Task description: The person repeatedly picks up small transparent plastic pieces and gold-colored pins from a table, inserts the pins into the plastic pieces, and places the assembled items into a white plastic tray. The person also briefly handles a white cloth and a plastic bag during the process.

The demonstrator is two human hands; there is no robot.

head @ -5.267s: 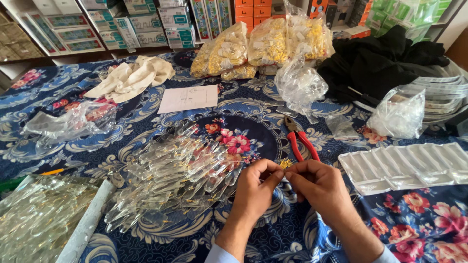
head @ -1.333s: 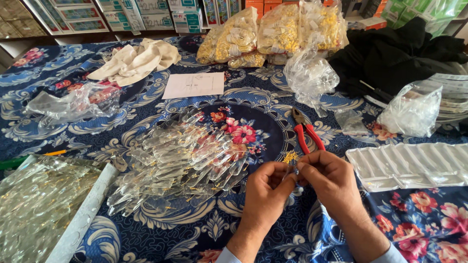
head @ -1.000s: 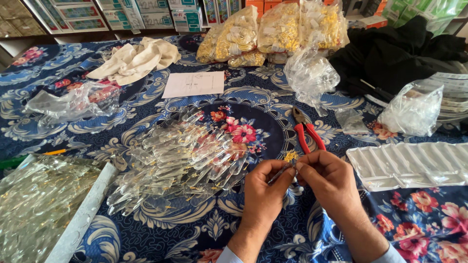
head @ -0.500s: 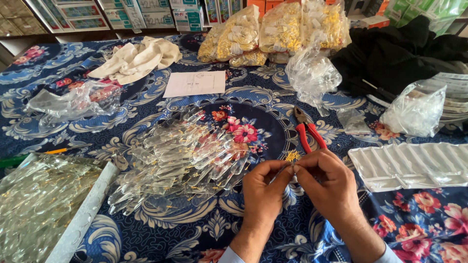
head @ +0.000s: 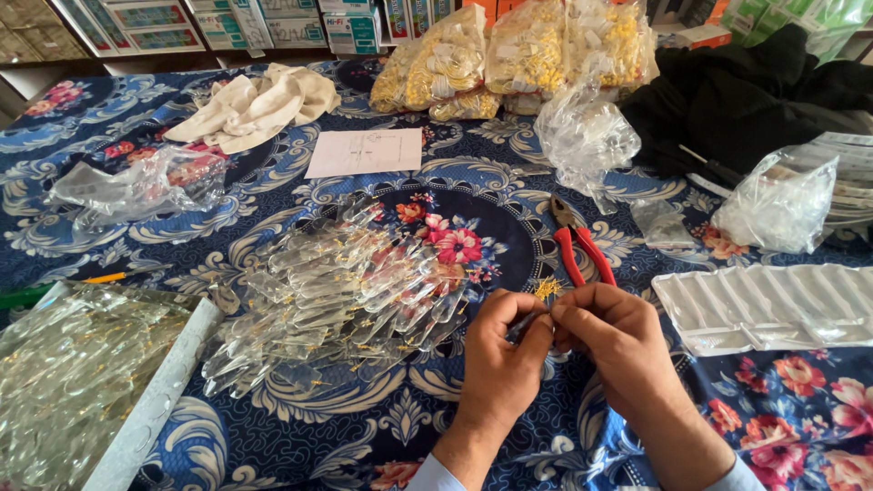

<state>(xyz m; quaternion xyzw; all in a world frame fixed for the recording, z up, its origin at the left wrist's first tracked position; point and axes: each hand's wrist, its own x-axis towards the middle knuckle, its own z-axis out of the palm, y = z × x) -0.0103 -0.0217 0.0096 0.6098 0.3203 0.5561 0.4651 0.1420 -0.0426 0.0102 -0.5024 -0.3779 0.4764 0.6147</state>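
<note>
Both hands (head: 555, 341) pinch one small clear piece together; blue floral tablecloth (head: 509, 214) beneath; box-lined shelves (head: 227, 23) behind.

Far edge of my table (head: 109, 145): three clear bags of yellow bits (head: 527, 50), bunched together. Just in front, a crumpled clear bag (head: 587, 136). Right edge: another clear bag (head: 782, 200), puffy, whitish. Left edge: flat clear bag (head: 136, 186). Near right: white plastic tray (head: 773, 305) with long slots. Near left corner: clear pack of crystal drops (head: 64, 382). White paper sheet (head: 366, 152) far centre. Behind the table, shelf boxes (head: 273, 23), white with green-blue labels.
</note>
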